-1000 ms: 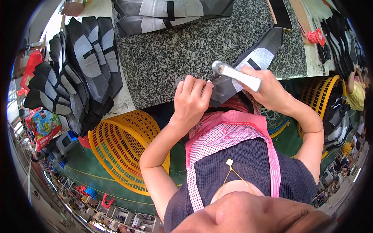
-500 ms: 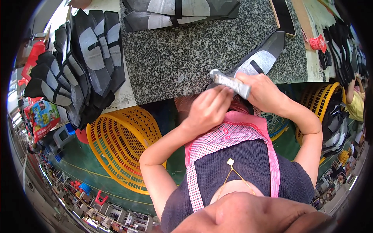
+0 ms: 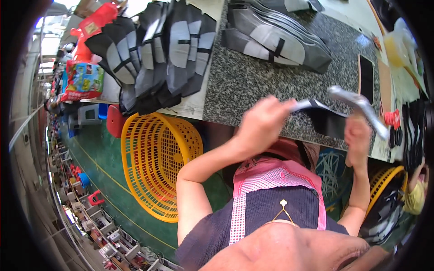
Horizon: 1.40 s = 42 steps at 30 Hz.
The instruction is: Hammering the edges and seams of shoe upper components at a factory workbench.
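Above the stone tabletop's near edge, my left hand (image 3: 266,119) is closed on one end of a grey and black sheet piece (image 3: 326,118). The piece bends up and stretches rightward from my fingers, its light grey side and dark side both showing. My right hand (image 3: 357,135) is a fist at the piece's right end. A silver hammer (image 3: 361,108), blurred by motion, rises from that fist, its long metal head slanting across. Its handle is mostly hidden in the fingers. Whether the right fingers also touch the piece cannot be told.
Similar grey and black pieces (image 3: 289,40) are stacked at the far side of the speckled stone slab (image 3: 253,81). More pieces (image 3: 178,49) lie fanned at left. A phone (image 3: 366,79) and a red spool (image 3: 392,118) sit at right. A yellow basket (image 3: 131,158) stands below the table.
My hands have moved apart, the right one going right with the hammer. The piece, flat on the slab before, is now lifted and bent. The view has shifted left.
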### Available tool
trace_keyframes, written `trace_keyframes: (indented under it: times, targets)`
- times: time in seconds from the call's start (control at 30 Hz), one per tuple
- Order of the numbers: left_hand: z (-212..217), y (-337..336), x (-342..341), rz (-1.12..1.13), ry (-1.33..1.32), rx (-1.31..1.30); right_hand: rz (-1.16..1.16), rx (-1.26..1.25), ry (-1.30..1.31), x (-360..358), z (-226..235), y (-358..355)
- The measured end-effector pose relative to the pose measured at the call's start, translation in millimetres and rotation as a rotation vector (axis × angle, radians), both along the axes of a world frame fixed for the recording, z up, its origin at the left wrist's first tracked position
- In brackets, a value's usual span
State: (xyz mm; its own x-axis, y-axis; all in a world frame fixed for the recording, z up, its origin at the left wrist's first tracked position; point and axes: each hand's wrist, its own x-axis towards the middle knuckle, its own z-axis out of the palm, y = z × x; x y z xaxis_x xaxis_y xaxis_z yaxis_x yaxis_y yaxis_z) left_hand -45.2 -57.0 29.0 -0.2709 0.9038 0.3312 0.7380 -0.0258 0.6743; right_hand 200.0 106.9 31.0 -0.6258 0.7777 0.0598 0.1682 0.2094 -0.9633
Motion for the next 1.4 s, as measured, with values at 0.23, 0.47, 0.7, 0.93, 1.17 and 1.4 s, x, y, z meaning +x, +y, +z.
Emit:
trace_keyframes:
  times: [0.23, 0.47, 0.7, 0.93, 1.17, 1.4]
  targets:
    - [63.2, -57.3, -177.9, 0.899, 0.964, 0.137, -0.310, -0.204, 0.016, 24.0, 9.6, 43.8]
    - [54.1, 1.5, -161.8, 0.547, 0.845, -0.015, -0.057, -0.012, -0.056, -30.2, -17.1, 78.4]
    - [9.8, 154.3, -62.8, 0.052, 0.942, 0.129, 0.023, 0.261, -0.061, -122.1, -0.2, 100.2]
    - [17.4, 188.7, -69.1, -0.038, 0.788, -0.176, 0.057, 0.364, -0.210, -133.9, -7.2, 115.6]
    - [43.6, 167.9, -94.8, -0.398, 0.367, -0.080, 0.050, 0.381, -0.210, -143.6, -19.6, 125.6]
    - [117.8, 33.6, -172.8, 0.829, 0.125, 0.942, 0.033, 0.340, -0.225, -137.2, -26.5, 135.4]
